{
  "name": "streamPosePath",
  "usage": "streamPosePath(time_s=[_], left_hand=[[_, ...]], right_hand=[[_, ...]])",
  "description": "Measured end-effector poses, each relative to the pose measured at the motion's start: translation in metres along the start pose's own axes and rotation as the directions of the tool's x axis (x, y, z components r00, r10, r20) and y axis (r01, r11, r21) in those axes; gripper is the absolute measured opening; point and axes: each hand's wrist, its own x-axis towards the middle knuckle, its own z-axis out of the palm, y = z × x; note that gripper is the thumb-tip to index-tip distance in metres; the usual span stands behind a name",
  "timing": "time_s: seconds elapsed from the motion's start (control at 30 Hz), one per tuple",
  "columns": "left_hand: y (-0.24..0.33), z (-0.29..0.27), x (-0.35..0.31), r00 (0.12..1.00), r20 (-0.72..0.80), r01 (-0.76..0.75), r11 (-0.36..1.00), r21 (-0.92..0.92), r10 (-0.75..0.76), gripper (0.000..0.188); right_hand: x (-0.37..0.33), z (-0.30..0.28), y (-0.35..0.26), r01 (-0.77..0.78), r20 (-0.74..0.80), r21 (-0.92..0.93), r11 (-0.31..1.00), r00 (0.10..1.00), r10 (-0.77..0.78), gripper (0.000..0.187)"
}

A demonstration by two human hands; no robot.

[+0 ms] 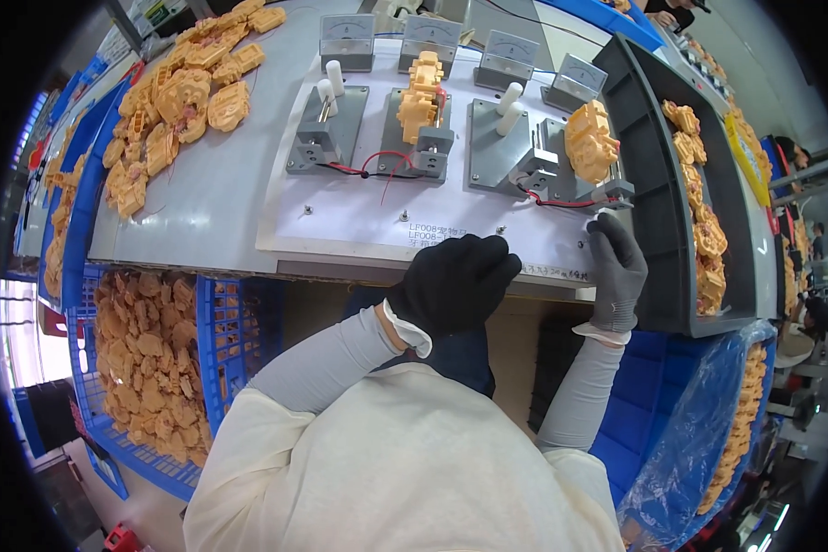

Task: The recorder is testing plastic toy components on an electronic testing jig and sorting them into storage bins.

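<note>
My left hand, in a black glove, is curled at the front edge of a white test board. Its fingertips are close to a small toggle switch, and whatever lies inside the fingers is hidden. In a grey glove, my right hand has its fingers bent together near another toggle switch, below the right test fixture. An orange plastic gearbox is seated on that fixture. A second orange gearbox stands on the fixture left of it. Red and black wires run along the fixtures.
Several analog meters line the board's back. Loose orange gearboxes are heaped on the table at left. A blue basket full of orange parts stands below. At right are a dark grey crate with gearboxes and a plastic-lined blue bin.
</note>
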Motion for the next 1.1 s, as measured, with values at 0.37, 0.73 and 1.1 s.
streamPosePath(time_s=[0.37, 0.73, 1.1], left_hand=[[0.0, 0.0011, 0.0017, 0.999, -0.047, -0.024, 0.999, 0.034, 0.025, 0.018], [-0.0004, -0.0015, 0.0024, 0.998, -0.053, -0.041, 0.999, 0.004, 0.041, 0.019], [-0.0001, -0.0025, 0.0025, 1.0, -0.013, -0.013, 0.999, -0.034, 0.013, 0.016]], right_hand=[[0.0017, 0.0033, 0.0017, 0.014, -0.085, -0.045, 0.999, 0.996, -0.018, 0.023], [0.0021, 0.0026, 0.0045, 0.011, -0.088, -0.05, 0.999, 0.996, -0.015, 0.023], [0.0022, 0.0045, 0.0039, 0.017, -0.112, -0.062, 0.998, 0.993, -0.024, 0.023]])
